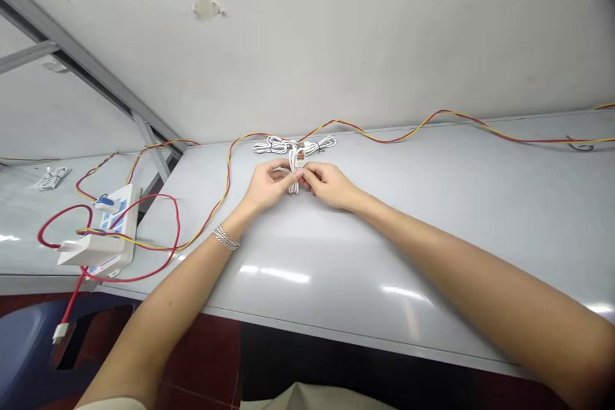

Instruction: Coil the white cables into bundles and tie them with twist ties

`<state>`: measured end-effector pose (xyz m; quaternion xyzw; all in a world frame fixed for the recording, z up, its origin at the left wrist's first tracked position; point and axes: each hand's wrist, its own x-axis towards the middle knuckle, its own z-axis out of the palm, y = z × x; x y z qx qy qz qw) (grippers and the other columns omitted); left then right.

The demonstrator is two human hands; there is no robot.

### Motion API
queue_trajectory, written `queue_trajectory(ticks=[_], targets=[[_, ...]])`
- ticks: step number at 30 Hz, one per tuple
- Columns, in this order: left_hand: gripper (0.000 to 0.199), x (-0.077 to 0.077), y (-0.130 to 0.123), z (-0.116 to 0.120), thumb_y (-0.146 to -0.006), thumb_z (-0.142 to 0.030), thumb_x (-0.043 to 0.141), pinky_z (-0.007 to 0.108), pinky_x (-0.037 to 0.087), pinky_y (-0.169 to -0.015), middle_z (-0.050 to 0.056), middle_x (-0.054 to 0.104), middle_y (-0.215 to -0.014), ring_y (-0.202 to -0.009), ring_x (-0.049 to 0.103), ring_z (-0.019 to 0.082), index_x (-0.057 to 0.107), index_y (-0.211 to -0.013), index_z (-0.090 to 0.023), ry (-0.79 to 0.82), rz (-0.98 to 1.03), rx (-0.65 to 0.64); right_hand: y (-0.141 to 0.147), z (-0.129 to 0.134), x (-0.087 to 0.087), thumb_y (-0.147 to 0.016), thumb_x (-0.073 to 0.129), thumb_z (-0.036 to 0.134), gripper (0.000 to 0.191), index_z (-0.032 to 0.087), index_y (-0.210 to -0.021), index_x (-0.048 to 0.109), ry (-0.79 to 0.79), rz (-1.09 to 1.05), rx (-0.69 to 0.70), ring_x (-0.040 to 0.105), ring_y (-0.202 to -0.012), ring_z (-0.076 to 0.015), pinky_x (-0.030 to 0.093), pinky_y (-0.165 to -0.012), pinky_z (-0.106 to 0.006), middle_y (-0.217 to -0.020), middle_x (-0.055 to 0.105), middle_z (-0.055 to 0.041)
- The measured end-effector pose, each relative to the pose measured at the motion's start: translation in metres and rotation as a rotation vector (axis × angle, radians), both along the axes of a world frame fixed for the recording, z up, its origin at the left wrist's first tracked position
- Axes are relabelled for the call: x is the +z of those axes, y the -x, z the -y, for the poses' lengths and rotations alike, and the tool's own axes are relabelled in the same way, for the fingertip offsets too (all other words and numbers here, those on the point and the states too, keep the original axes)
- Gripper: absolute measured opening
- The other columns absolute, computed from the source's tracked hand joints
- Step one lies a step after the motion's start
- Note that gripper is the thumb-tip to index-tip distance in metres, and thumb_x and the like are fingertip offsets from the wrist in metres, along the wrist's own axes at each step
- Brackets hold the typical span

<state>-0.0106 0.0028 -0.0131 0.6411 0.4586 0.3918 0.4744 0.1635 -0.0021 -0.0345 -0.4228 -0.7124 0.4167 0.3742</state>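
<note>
A white USB cable [293, 187], folded into a narrow bundle, stands between my two hands above the grey table. My left hand [273, 184] is closed around it from the left, thumb pressed on its middle. From the right, my right hand [327, 184] pinches at the same bundle, its fingertips touching my left thumb. What exactly the right fingertips grip is too small to make out. An orange-lined plug end shows at the bundle's top. Just behind lie further white cable bundles [270, 146], tied with dark twist ties.
At left a white power strip [125, 221] carries plugs and a looping red cable [179, 230]. A twisted red-yellow wire [398, 139] runs along the wall. Another white cable bundle [52, 178] lies far left, past a metal frame [154, 147]. A blue chair [29, 339] stands below.
</note>
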Motion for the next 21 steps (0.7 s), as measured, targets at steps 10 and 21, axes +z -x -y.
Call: queue_trajectory(ticks=[10,21], targets=[[0.047,-0.0100,0.0036,-0.0078,-0.072,-0.041,0.080,0.029,0.056,-0.071,0.011,0.073,-0.096,-0.077,0.069,0.018,0.069,-0.106,-0.010,-0.091,0.078,-0.019,-0.0013,-0.0042,-0.0016,-0.092,0.049,0.034,0.025,0.016,-0.076,0.056,0.078,-0.148,0.077,0.050,-0.060,-0.0115,0.040,-0.061,-0.027,-0.072,0.058,-0.0017],[0.040,-0.0001,0.0043,-0.0019,-0.079,-0.043,0.075,0.035,0.054,-0.087,0.011,0.074,-0.102,-0.092,0.069,0.024,0.075,-0.104,-0.012,0.021,0.165,-0.207,0.0012,-0.0016,-0.0046,-0.082,0.061,0.062,0.047,0.018,-0.068,0.053,0.063,-0.124,-0.063,0.046,-0.059,-0.0108,0.035,-0.057,-0.025,-0.064,0.057,-0.0002]])
